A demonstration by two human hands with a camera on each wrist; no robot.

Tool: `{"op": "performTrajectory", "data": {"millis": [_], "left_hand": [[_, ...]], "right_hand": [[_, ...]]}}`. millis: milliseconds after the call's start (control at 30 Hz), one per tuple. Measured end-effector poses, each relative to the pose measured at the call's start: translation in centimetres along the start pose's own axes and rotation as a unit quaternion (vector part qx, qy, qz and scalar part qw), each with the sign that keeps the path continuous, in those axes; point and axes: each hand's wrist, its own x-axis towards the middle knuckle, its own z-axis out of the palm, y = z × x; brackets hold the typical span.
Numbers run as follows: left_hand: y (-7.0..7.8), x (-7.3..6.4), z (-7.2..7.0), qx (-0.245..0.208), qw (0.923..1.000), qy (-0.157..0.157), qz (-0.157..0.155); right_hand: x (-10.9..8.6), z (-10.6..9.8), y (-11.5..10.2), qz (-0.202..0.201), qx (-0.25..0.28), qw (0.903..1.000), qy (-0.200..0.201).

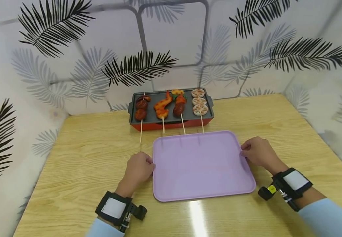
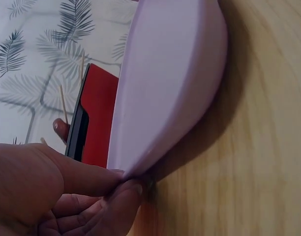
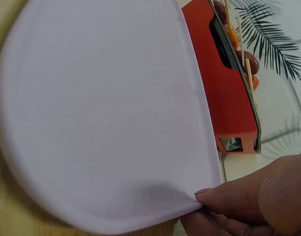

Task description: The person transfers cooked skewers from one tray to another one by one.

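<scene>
Head view looks forward and down; both close wrist views share the tray (image 1: 203, 171)

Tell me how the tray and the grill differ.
The tray is pale purple; the grill is red and dark grey. The tray is shallow; the grill is deeper, carrying four skewers. The left hand and right hand pinch the tray; neither touches the grill. Both are roughly rectangular.

Type of premises: not conclusively established; consistent with a small staged recording area dressed for a meal. Leaf-printed covering (image 1: 171, 39) with visible creases lines the back and sides, close against a wood-grain bench (image 1: 93, 141). The bench carries a red tabletop grill (image 1: 171, 126) with skewered food (image 1: 140, 114) and a purple tray (image 1: 203, 168). Strapped wrist devices (image 1: 142, 212) support the recording finding.
</scene>
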Motion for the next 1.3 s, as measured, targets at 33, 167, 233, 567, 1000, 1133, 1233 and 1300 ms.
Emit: {"op": "performTrajectory", "data": {"millis": [33,167,233,567,1000,1133,1233,1300], "left_hand": [[-0.2,-0.1,-0.2,0.002,1.0,0.003,0.001],[-1.2,-0.4,-1.0,0.006,0.9999,0.007,-0.008],[-1.7,-0.6,-1.4,0.009,0.9998,0.013,-0.013],[-3.1,-1.0,-3.0,0.047,0.9986,0.013,-0.02],[-4.2,-1.2,-3.6,0.046,0.9981,0.018,-0.035],[-4.1,-1.2,-3.5,0.054,0.9979,0.022,-0.03],[-4.0,-1.1,-3.4,0.058,0.9978,0.019,-0.025],[-3.9,-1.0,-3.3,0.057,0.998,0.019,-0.021]], "right_hand": [[0.1,0.1,-0.3,0.0,0.001,1.0,-0.002],[0.6,0.8,-1.4,-0.015,-0.001,0.9999,-0.002],[0.9,1.2,-2.0,-0.025,-0.004,0.9997,-0.004],[1.7,2.7,-3.9,-0.038,0.003,0.9993,-0.007],[2.8,3.3,-4.7,-0.06,-0.004,0.9979,-0.025],[4.1,2.3,-5.6,-0.083,-0.043,0.9955,-0.016],[5.2,1.1,-7.1,-0.094,-0.057,0.9938,0.02],[6.0,0.5,-8.4,-0.098,-0.048,0.9931,0.045]]}}
